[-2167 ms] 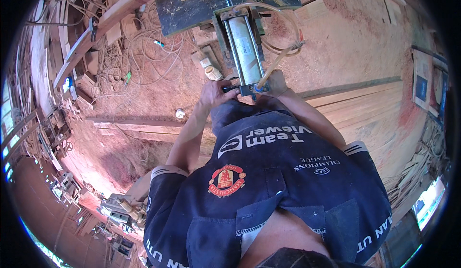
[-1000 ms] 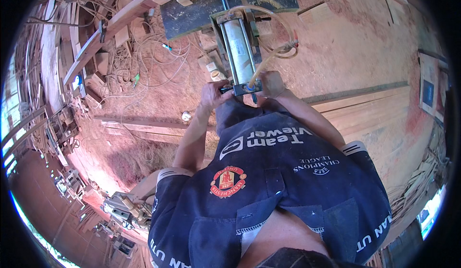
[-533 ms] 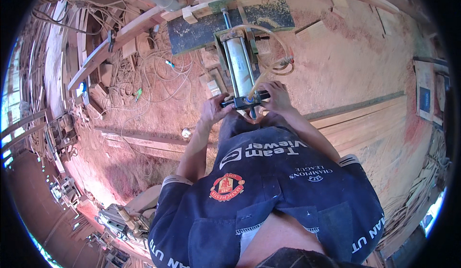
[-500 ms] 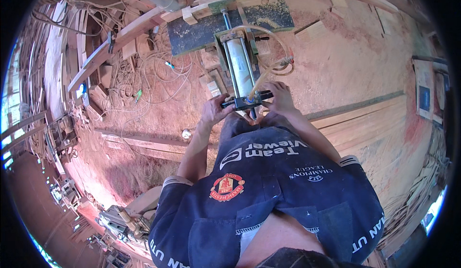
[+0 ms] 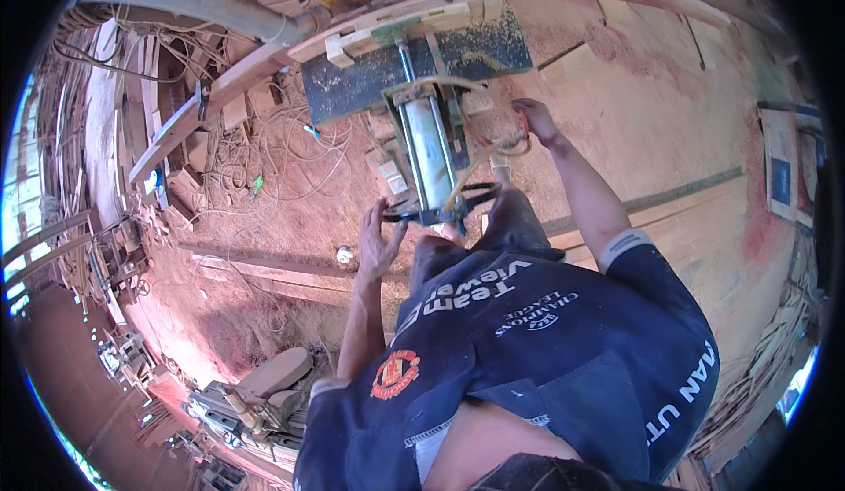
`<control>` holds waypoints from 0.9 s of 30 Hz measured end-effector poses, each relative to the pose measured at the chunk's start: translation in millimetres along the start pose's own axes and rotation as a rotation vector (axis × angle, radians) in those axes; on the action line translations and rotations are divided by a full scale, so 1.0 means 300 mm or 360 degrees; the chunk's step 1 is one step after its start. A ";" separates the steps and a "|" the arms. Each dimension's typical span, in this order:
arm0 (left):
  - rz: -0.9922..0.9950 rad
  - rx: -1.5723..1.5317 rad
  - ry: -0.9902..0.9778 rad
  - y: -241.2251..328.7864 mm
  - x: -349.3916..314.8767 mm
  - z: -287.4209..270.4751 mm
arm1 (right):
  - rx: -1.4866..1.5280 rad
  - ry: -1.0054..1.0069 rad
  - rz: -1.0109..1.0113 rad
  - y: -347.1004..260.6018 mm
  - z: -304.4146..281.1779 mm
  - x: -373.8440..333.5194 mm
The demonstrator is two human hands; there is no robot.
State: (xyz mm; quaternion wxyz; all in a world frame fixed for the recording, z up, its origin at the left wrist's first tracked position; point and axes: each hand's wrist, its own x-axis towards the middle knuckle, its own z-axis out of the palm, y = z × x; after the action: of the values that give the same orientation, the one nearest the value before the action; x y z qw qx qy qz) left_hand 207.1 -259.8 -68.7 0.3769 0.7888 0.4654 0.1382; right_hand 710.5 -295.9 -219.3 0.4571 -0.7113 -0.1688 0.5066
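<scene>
A silver air cylinder stands out toward me, its rod reaching the wooden workpiece at the far side. A black handwheel sits at its near end. My left hand is at the wheel's left edge, fingers and thumb bent around the rim. Off to the right of the cylinder, my right hand closes on a small red valve handle. Beside that hand, a clear hose loops back toward the cylinder; the fingertips are partly hidden.
Under the workpiece lies a dark, sawdust-strewn plate. A long timber beam slants at the left, near tangled cord on the dusty floor. Long boards lie at the right. A grey pipe crosses the upper left.
My right hand has left the handwheel and moved up and right to the red valve handle. My left hand stays at the wheel's left edge. The view has shifted slightly.
</scene>
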 end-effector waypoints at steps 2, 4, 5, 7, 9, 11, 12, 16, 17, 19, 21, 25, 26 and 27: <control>-0.0166 -0.0040 0.0139 0.001 -0.037 0.018 | -0.0187 -0.0039 0.0150 -0.060 0.084 0.126; -0.0389 -0.0140 0.0282 0.010 -0.067 0.040 | -0.0379 -0.0124 0.0296 -0.111 0.144 0.237; -0.0562 -0.0283 0.0349 0.024 -0.079 0.061 | -0.0454 -0.0209 0.0330 -0.118 0.167 0.268; -0.0980 -0.0623 0.0545 0.068 -0.084 0.099 | -0.0439 -0.0325 0.0345 -0.115 0.199 0.305; -0.0889 -0.0492 0.0750 0.117 -0.039 0.102 | -0.0325 -0.0381 0.0346 -0.111 0.206 0.320; -0.0902 -0.0369 0.0948 0.170 0.049 0.069 | -0.0215 -0.0404 0.0257 -0.103 0.192 0.310; -0.0704 -0.0232 0.1117 0.193 0.112 0.039 | -0.0217 -0.0337 0.0290 -0.100 0.186 0.301; -0.0465 -0.0250 0.1054 0.206 0.488 -0.140 | -0.0092 -0.0342 0.0367 -0.112 0.163 0.259; -0.0354 -0.0044 0.0953 0.196 0.593 -0.170 | -0.0072 -0.0339 0.0374 -0.117 0.153 0.248; -0.0387 -0.0100 0.0601 0.150 0.848 -0.210 | -0.0107 -0.0236 0.0450 -0.116 0.120 0.215; -0.0418 -0.0143 0.0546 0.114 1.061 -0.179 | -0.0245 -0.0326 0.0419 -0.108 0.052 0.175; -0.0204 -0.0020 0.0508 0.051 1.295 -0.134 | -0.0519 -0.0291 0.0153 -0.097 -0.152 0.097; -0.0209 -0.0098 0.0499 0.041 1.315 -0.130 | -0.0486 -0.0238 0.0005 -0.114 -0.199 0.092; -0.0342 -0.0124 0.0445 0.034 1.320 -0.128 | -0.0467 -0.0154 -0.0082 -0.140 -0.238 0.084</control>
State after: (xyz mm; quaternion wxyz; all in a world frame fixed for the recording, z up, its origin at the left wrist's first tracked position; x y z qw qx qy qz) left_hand 401.1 87.4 -88.0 0.3514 0.6925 0.5891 0.2234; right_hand 793.2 -290.3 -194.2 0.3523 -0.7408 -0.2809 0.4982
